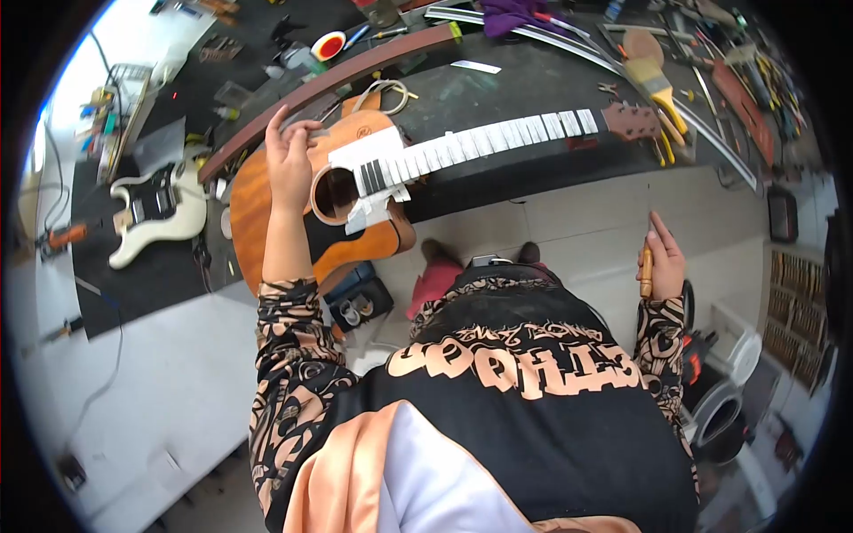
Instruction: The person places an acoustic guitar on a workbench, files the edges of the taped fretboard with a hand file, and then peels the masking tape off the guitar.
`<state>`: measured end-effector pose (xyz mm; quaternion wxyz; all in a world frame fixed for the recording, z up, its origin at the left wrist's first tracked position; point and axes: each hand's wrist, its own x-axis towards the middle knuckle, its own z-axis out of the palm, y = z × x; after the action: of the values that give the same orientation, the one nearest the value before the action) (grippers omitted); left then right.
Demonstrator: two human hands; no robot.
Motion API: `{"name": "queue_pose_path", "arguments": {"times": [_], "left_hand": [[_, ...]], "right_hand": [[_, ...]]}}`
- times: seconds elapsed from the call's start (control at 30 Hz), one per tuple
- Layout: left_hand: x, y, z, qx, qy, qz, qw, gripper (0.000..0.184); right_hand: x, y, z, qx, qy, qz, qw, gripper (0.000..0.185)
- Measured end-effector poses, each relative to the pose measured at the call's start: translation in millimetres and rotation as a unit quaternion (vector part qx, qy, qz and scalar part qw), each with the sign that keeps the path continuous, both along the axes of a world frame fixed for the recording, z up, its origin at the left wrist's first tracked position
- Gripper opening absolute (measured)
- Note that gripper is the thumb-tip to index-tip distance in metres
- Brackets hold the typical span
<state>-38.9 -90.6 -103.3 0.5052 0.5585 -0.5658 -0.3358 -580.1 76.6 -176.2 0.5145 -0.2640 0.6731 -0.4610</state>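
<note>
An acoustic guitar point(253, 209) with an orange-brown body lies on the dark bench. White tape strips cover its fretboard point(480, 148), with black strips at both ends, and paper or tape surrounds the sound hole point(337, 194). Over the guitar's body, left of the sound hole, is my left hand point(290, 164), its fingers apart and holding nothing; I cannot tell whether it touches the wood. Off the bench's front edge at the right, my right hand point(666, 259) grips a thin-shafted tool with a wooden handle point(646, 274). The tool's thin tip points toward the bench; its exact kind is unclear.
A white electric guitar body point(163, 213) lies at the left. Behind the acoustic guitar runs a long brown wooden bar point(329, 86). A yellow-handled brush point(653, 84) and metal rails point(542, 37) lie near the headstock point(631, 122). Bins point(736, 346) stand at the lower right.
</note>
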Motion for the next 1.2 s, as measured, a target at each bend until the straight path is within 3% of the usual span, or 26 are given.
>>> {"name": "queue_pose_path", "arguments": {"times": [0.07,0.13,0.2,0.37,0.47,0.6,0.63,0.73,0.8,0.9,1.07,1.13,1.2], "left_hand": [[-7.9,38.1,-1.2,0.002,0.011,0.042,0.999,0.050],[-5.3,69.6,-6.8,-0.001,0.023,0.081,0.996,0.055],[7.2,96.2,-20.7,0.049,-0.051,0.107,0.992,0.061],[-12.9,132.9,-48.6,0.043,0.005,0.133,0.990,0.070],[-24.4,135.5,-68.8,0.079,-0.052,0.138,0.986,0.067],[-29.6,123.4,-85.2,0.032,-0.074,0.119,0.990,0.054],[-28.6,122.0,-86.5,-0.013,-0.171,0.104,0.980,0.050],[-25.8,121.2,-88.2,0.006,-0.242,0.089,0.966,0.048],[-31.0,120.8,-84.1,0.022,-0.180,0.086,0.980,0.049],[-28.5,119.9,-81.5,-0.004,-0.351,0.098,0.931,0.053],[-19.4,132.8,-87.1,0.079,-0.430,0.174,0.883,0.058],[-40.2,138.5,-64.7,0.070,-0.546,0.225,0.804,0.061],[-54.1,146.1,-61.9,0.089,-0.498,0.248,0.826,0.065]], "right_hand": [[-1.1,-21.2,11.2,-0.001,0.030,0.087,0.996,0.049],[3.3,-43.7,17.6,-0.013,0.009,0.097,0.995,0.045],[8.6,-63.7,23.4,-0.033,0.013,0.110,0.993,0.045],[27.4,-85.9,32.7,-0.052,0.026,0.174,0.983,0.048],[42.7,-91.0,41.6,-0.023,0.057,0.183,0.981,0.048],[62.4,-102.1,59.5,-0.035,0.071,0.168,0.983,0.044],[67.8,-105.1,64.4,-0.038,0.080,0.157,0.984,0.045],[77.9,-112.1,74.0,-0.038,0.098,0.140,0.985,0.045],[82.1,-114.7,78.3,-0.030,0.109,0.131,0.985,0.044],[79.7,-120.2,78.3,-0.042,0.108,0.137,0.984,0.045],[55.6,-160.5,71.4,-0.040,0.107,0.184,0.976,0.047],[43.3,-190.9,59.3,-0.072,0.102,0.237,0.963,0.047],[25.6,-227.5,53.1,-0.078,0.172,0.367,0.911,0.049]]}}
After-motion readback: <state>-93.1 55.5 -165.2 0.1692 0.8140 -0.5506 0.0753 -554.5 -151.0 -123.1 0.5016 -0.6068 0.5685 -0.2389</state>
